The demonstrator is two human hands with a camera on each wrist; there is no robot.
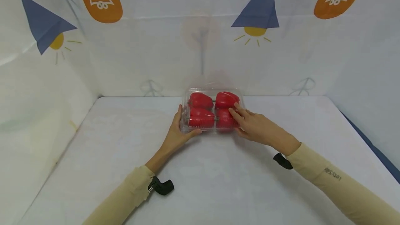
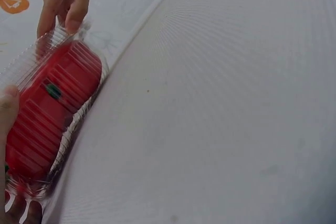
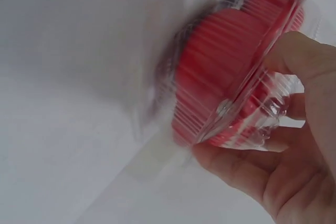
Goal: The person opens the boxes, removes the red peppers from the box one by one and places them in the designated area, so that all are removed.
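A clear plastic clamshell box (image 1: 214, 130) sits at the back middle of the white table, with several red bell peppers (image 1: 201, 117) inside. My left hand (image 1: 177, 133) grips the box's left side, its thumb along the front edge. On the other side, my right hand (image 1: 257, 126) holds the right edge, some fingertips lying over the lid. The right wrist view shows that hand's thumb and fingers (image 3: 236, 169) around the box's rim. Only part of my left hand (image 2: 6, 111) appears in the left wrist view, at the box's near end. The lid looks closed.
A white cloth wall (image 1: 140, 55) printed with lamps and orange shapes rises behind the white tabletop (image 1: 212, 183). Side sheets stand at left and right. A dark wrist-worn device (image 1: 162, 186) hangs at the left cuff, another (image 1: 282, 161) at the right.
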